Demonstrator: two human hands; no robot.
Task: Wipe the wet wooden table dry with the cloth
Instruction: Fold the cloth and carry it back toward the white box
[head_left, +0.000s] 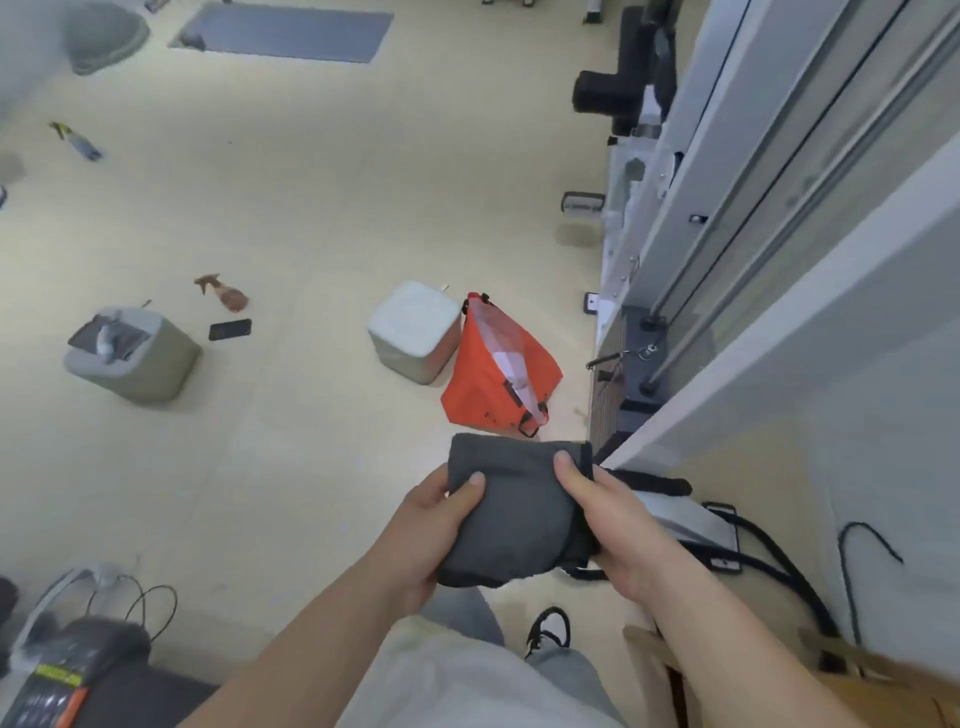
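Folded dark grey cloth sat lower centre of frame, held in the air above the beige floor, gripped from both sides.

Left hand: clamped on the cloth's left edge. Thumb lay flat across the top face. The other fingers went under the fabric, so I couldn't tell how they curled.

Right hand: clamped on the right edge. Thumb pressed on top near the upper right corner; the rest of the fingers wrapped under the folded layers, mostly hidden.

Cloth was bunched into a thick, roughly rectangular pad, with its far edge towards the top of the frame.

On the floor:
- orange bag, just above the cloth in frame, touching or right beside a light grey cube stool
- second grey cube stool at left, with small items on top, too blurred to name
- black phone and brown spray bottle lying near that stool
- another spray bottle upper left
- grey mat at the top edge
- black cables lower right

One black shoe showed below the cloth.
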